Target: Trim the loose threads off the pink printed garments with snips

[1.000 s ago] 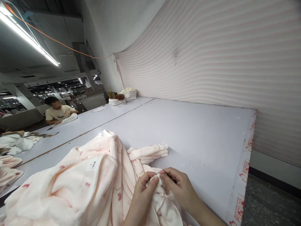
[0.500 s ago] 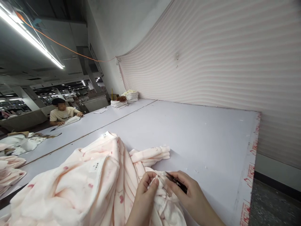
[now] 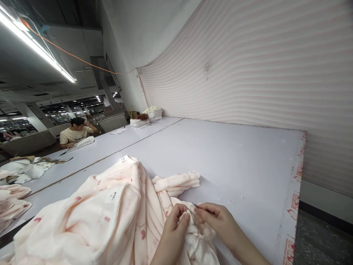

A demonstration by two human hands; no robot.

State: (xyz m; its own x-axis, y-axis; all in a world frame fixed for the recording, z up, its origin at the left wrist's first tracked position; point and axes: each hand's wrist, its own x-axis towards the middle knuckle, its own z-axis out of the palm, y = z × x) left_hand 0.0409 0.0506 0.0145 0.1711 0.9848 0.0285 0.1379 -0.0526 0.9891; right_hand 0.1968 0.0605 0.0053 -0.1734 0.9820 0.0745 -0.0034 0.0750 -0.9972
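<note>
A pale pink plush garment (image 3: 96, 209) with darker pink spots lies heaped on the table in front of me, a white label (image 3: 113, 195) showing at its collar. My left hand (image 3: 176, 228) is closed, pinching a gathered edge of the garment's whitish cloth between thumb and fingers. Just to its right, my right hand (image 3: 216, 219) is closed around dark thread snips (image 3: 195, 205); only their tip shows past the fingers, close to the pinched cloth. My right fingers hide the handles, and I cannot tell whether the blades touch the fabric.
The pale table (image 3: 234, 158) bears lint scraps to the right. Folded cloth stacks (image 3: 140, 123) stand at the far end. More garments (image 3: 13, 198) lie at left. Across the table a co-worker (image 3: 74, 134) sits by a folded white piece. A striped sheet (image 3: 242, 73) hangs behind.
My right hand has turned, so the snips are now mostly hidden behind its fingers. Both hands have shifted slightly right and down. The co-worker has raised one hand to the head.
</note>
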